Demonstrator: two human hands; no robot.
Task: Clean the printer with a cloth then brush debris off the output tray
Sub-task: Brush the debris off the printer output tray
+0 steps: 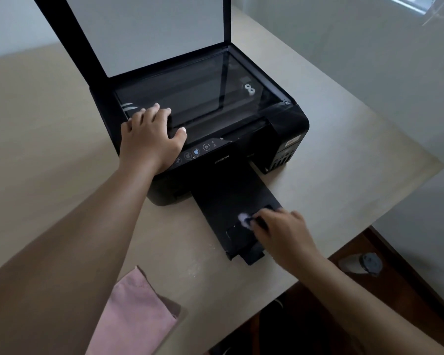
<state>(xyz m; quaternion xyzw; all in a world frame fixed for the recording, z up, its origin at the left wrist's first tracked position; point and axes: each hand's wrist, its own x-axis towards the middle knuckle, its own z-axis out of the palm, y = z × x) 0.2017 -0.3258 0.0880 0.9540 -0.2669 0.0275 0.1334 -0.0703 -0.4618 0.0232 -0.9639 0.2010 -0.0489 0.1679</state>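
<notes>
A black printer (241,139) stands on a beige table (62,149) with its scanner lid (149,29) raised and the glass bare. Its black output tray (223,201) is pulled out toward me. My left hand (149,139) lies flat on the printer's front left corner, fingers spread on the glass edge. My right hand (282,231) is over the tray's right front part, gripping a small dark brush (249,221) whose pale blurred tip touches the tray. A pink cloth (133,316) lies folded on the table near me, under my left forearm.
The table's edge runs diagonally at the right, with dark wooden floor (369,252) below. A small grey object (362,263) lies on that floor. A pale wall stands behind and to the right of the table.
</notes>
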